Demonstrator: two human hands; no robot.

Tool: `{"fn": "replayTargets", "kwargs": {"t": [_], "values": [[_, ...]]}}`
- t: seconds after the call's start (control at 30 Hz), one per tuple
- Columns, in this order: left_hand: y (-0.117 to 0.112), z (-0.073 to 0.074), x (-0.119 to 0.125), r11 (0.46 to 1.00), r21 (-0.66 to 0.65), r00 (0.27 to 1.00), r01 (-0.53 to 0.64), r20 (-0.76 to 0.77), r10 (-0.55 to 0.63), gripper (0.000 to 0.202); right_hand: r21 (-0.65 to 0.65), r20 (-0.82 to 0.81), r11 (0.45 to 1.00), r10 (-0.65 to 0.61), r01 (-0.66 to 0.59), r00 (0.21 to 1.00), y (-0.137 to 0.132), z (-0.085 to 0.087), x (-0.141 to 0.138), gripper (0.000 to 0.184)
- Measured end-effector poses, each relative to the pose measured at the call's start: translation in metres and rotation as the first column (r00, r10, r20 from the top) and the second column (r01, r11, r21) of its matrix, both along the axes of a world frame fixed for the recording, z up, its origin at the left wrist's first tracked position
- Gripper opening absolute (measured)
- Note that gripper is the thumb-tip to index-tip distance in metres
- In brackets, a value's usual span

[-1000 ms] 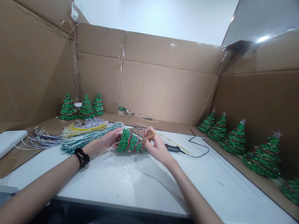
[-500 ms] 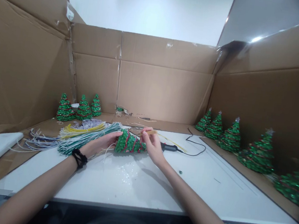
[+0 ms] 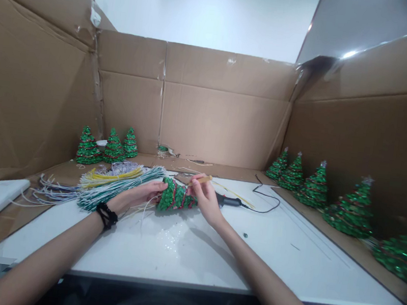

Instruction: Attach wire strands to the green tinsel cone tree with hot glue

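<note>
While the left hand (image 3: 144,190) has its fingers closed on the wide end of a miniature Christmas tree (image 3: 174,197), held sideways over the white worktop (image 3: 120,256), the right hand (image 3: 205,198) pinches a tan stick (image 3: 205,178) between its fingers near the tapering end; stick contact cannot be confirmed. Wire bundle (image 3: 121,187) lies beside the left hand.
</note>
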State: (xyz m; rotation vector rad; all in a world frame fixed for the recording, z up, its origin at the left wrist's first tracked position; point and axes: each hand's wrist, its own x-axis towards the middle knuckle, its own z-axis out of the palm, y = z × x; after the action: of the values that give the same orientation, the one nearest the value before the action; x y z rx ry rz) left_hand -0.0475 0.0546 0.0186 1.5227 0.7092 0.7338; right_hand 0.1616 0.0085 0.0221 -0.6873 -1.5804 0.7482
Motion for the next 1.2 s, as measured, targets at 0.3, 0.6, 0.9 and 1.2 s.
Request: {"fn": "replayTargets", "kwargs": {"t": [0.3,0.6,0.9,1.2], "values": [[-0.0006,0.0002,0.0058,0.993,0.055,0.991,0.105,-0.093,-0.1,0.036,0.023,-0.02,1.0,-0.014,0.014,1.0,-0.0013,0.0032,-0.0005,0.027],[0.0004,-0.0014,0.0067,0.991,0.067,0.988,0.119,-0.108,-0.111,0.043,0.036,0.032,0.999,-0.033,0.032,0.999,-0.0042,0.0041,-0.0003,0.027],[-0.003,0.0,0.0069,0.989,0.06,0.985,0.134,-0.12,-0.126,0.042,0.066,0.073,0.997,-0.043,0.038,0.996,-0.0053,0.0037,0.0011,0.027],[-0.0043,0.0037,0.0093,0.985,0.09,0.978,0.15,-0.161,-0.134,0.051,0.044,0.007,0.999,0.01,-0.01,1.0,-0.0068,0.004,0.0008,0.027]]}}
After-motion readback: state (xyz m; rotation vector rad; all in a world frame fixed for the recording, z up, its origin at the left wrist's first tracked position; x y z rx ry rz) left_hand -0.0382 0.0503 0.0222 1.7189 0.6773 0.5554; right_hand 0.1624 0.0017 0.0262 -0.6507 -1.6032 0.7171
